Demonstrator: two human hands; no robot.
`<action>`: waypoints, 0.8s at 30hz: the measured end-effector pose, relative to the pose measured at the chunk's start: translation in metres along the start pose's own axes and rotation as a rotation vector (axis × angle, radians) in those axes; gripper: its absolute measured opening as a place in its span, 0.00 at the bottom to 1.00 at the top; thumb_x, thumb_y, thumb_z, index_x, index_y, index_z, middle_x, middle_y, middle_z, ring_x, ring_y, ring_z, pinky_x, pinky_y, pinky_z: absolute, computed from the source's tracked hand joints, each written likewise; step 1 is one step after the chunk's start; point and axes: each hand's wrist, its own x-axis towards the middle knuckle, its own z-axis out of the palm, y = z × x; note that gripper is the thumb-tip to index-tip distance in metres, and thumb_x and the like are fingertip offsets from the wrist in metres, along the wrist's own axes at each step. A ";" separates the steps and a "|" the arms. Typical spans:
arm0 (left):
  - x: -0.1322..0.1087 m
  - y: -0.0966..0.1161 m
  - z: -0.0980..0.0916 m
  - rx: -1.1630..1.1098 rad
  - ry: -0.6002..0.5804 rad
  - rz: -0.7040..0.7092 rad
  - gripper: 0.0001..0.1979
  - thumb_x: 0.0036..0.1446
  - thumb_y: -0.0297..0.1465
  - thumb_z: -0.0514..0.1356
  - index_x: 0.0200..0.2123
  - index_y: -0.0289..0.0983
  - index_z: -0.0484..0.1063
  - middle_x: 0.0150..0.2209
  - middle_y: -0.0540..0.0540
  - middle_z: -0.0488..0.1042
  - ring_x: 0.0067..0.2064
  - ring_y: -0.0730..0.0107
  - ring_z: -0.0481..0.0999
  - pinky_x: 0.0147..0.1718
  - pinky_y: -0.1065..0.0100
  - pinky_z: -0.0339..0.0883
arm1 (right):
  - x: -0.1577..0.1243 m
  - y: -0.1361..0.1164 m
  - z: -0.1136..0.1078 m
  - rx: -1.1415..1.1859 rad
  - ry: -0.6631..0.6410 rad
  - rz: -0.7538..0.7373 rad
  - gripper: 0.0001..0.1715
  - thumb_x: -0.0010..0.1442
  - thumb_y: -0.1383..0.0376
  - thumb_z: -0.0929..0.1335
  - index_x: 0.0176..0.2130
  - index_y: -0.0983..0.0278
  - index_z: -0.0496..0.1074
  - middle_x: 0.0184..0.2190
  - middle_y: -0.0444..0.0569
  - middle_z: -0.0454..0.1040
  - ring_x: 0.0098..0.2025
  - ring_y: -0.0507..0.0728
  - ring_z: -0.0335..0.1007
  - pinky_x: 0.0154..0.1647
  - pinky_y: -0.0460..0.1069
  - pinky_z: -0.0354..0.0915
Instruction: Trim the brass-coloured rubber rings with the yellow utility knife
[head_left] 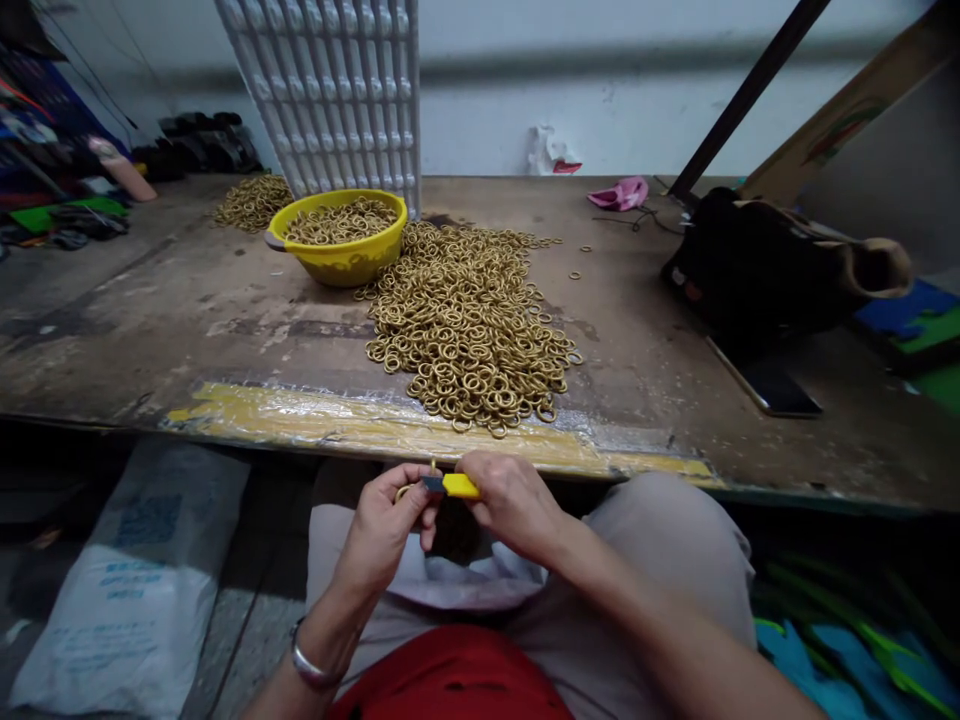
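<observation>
Over my lap, just below the table's front edge, both hands meet. My left hand (392, 515) is closed, pinching a gold-coloured ring (403, 492) between thumb and fingers. Closed around a small yellow-handled tool (461, 486) with a flat dark grey end, my right hand (514, 500) has that end against the fingers of the left. The tool's exact kind cannot be made out. A large heap of gold-coloured rings (472, 325) lies on the table in front of the hands. Behind it stands a yellow plastic basin (349, 262) filled with more such rings.
The wooden table (172, 290) has yellow tape (360, 420) along its front edge. A phone (772, 385) and a black bag (757, 260) lie at the right. A ribbed translucent panel (337, 100) stands behind the basin. A white sack (135, 580) rests on the floor at the left.
</observation>
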 end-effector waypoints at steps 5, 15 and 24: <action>0.000 0.001 0.003 0.055 0.007 0.016 0.13 0.56 0.38 0.62 0.35 0.32 0.69 0.18 0.54 0.67 0.16 0.80 0.65 0.16 0.78 0.57 | 0.001 -0.001 0.001 -0.042 -0.020 0.039 0.06 0.55 0.72 0.64 0.34 0.65 0.69 0.31 0.48 0.74 0.32 0.54 0.67 0.30 0.47 0.52; -0.020 0.019 0.009 0.188 -0.088 0.047 0.10 0.56 0.32 0.60 0.26 0.33 0.68 0.22 0.51 0.68 0.16 0.80 0.65 0.15 0.77 0.59 | 0.008 0.008 -0.013 -0.212 0.020 0.265 0.11 0.60 0.73 0.60 0.39 0.64 0.69 0.34 0.52 0.76 0.33 0.55 0.71 0.29 0.47 0.53; -0.006 0.003 0.009 -0.212 -0.226 -0.112 0.14 0.54 0.37 0.64 0.26 0.32 0.67 0.26 0.49 0.67 0.17 0.86 0.54 0.10 0.82 0.49 | 0.015 0.043 -0.022 -0.166 0.076 0.325 0.07 0.60 0.63 0.64 0.32 0.63 0.70 0.33 0.48 0.76 0.34 0.54 0.70 0.31 0.47 0.52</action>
